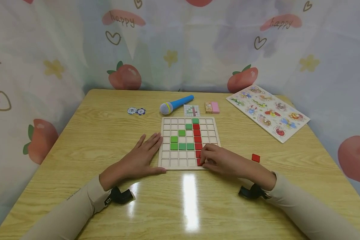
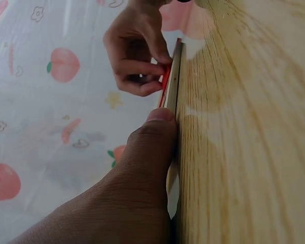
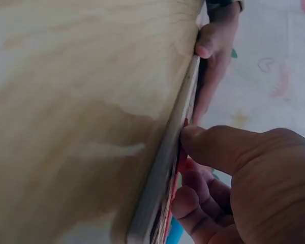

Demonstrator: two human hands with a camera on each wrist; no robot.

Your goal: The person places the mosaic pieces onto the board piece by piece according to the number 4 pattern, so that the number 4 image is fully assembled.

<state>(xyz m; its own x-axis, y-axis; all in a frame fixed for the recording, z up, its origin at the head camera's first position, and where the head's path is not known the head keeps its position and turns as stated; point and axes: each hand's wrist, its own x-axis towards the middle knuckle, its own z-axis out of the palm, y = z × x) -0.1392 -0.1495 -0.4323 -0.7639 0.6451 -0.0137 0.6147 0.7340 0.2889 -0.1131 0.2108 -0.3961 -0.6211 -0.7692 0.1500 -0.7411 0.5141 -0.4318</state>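
Note:
A square wooden grid board (image 1: 178,163) lies on the table with green tiles (image 1: 182,133) and a column of red tiles (image 1: 197,133) set in its cells. My left hand (image 1: 138,159) lies flat with fingers spread along the board's left side, thumb (image 2: 160,116) at its near left corner. At the near end of the red column, my right hand (image 1: 223,160) pinches a red tile (image 1: 199,162) between thumb and curled fingers. In the right wrist view the thumb tip presses this red tile (image 3: 182,160) close over the board's edge.
One loose red tile (image 1: 256,158) lies right of the board, beyond my right forearm. Behind the board are a toy microphone (image 1: 177,104), a small pattern card (image 1: 191,110) and a pink eraser (image 1: 212,107). Poker chips (image 1: 136,111) lie back left, an insect picture board (image 1: 268,112) back right.

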